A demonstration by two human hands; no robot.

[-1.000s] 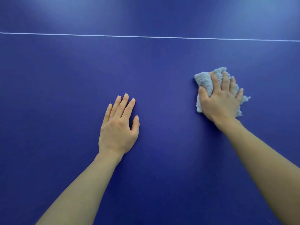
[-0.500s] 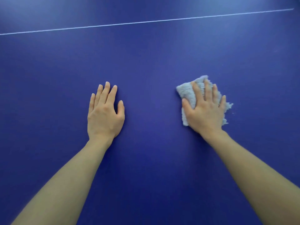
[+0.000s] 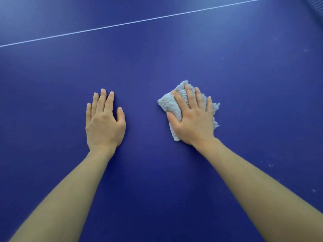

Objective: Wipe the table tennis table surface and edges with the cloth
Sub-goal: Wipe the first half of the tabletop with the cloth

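Note:
The dark blue table tennis table (image 3: 157, 55) fills the whole view. A fluffy light grey cloth (image 3: 170, 105) lies bunched on it, right of centre. My right hand (image 3: 194, 119) lies flat on top of the cloth, palm down, fingers spread over it and thumb against its left side, pressing it onto the surface. My left hand (image 3: 104, 121) rests flat on the bare table to the left of the cloth, palm down, fingers together, holding nothing. Most of the cloth is hidden under my right hand.
A thin white line (image 3: 139, 20) crosses the table at the far side, slanting up to the right. The net (image 3: 314, 6) shows at the top right corner. Small pale specks (image 3: 271, 165) dot the surface on the right.
My right hand has slid the cloth leftward and toward me over the table. The view has turned, so the white line now slants and the net corner appears. My left hand stays flat.

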